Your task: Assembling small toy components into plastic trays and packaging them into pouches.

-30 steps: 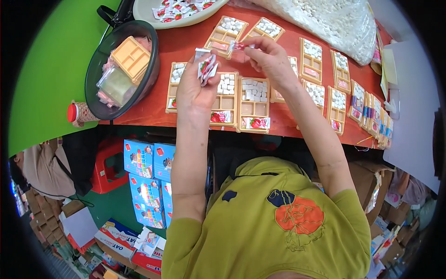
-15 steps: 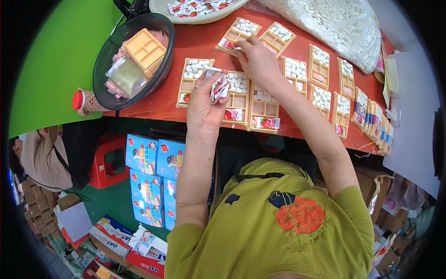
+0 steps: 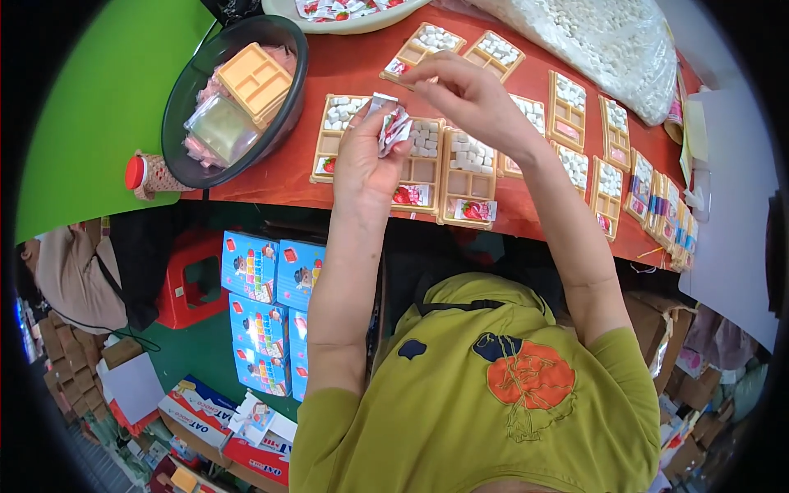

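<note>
My left hand (image 3: 366,160) grips a small bunch of strawberry-printed sachets (image 3: 394,131) above the near row of trays. To its right hovers my right hand (image 3: 485,103), fingers apart and nothing visible in them, over the gap between the near and far trays. Tan compartment trays hold white cubes that look like marshmallows. A near tray (image 3: 448,191) has a sachet (image 3: 475,210) in its front compartment. The tray beside it (image 3: 422,170) has one too. Another sachet (image 3: 398,67) lies in the far tray (image 3: 417,51). My left hand partly covers the leftmost near tray (image 3: 326,146).
A black basin (image 3: 297,94) with trays and pink packets stands at the left, beside a red-capped bottle (image 3: 156,174). Behind are a pale bowl of sachets (image 3: 362,25) and a large clear bag of white pieces (image 3: 604,49). Blue boxes (image 3: 256,329) are stacked below the table edge.
My right hand has drawn back from the far left tray, its fingers spreading; that tray's sachet stays in place. My left hand has shifted slightly, still gripping the sachets.
</note>
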Motion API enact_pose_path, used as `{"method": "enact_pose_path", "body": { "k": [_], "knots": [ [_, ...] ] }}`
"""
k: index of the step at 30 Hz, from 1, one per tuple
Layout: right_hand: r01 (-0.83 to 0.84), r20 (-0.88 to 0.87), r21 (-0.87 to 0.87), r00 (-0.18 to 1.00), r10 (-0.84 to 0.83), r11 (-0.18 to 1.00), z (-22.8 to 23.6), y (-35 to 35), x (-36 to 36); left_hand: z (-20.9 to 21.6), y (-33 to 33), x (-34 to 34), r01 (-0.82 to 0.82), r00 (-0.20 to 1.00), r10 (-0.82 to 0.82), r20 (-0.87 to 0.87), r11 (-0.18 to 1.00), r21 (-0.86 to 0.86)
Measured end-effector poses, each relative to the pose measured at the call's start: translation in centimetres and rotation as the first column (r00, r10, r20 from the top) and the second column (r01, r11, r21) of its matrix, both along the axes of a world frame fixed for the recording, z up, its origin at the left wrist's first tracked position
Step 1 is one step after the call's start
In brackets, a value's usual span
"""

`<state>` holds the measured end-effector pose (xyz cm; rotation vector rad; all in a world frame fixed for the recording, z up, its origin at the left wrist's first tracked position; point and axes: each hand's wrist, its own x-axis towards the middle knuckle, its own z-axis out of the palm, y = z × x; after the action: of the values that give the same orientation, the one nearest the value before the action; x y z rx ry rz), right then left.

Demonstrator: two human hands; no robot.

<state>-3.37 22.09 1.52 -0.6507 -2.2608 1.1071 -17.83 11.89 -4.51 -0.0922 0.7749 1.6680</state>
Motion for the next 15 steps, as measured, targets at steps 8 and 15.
{"method": "enact_pose_path", "body": {
  "k": [8, 15],
  "knots": [
    [-0.057, 0.005, 0.215, 0.998, 0.058, 0.975, 0.7, -0.6, 3.2, 0.1, 2.9, 2.5, 0.056, 0.991, -0.059, -0.121, 0.998, -0.029],
    [0.202, -0.119, -0.652, 0.925, -0.362, 0.731, -2.5, 2.7, 5.5, 0.0, 4.1, 3.8, 0.123, 0.987, -0.125, -0.097, 0.992, -0.031]
  ]
}}
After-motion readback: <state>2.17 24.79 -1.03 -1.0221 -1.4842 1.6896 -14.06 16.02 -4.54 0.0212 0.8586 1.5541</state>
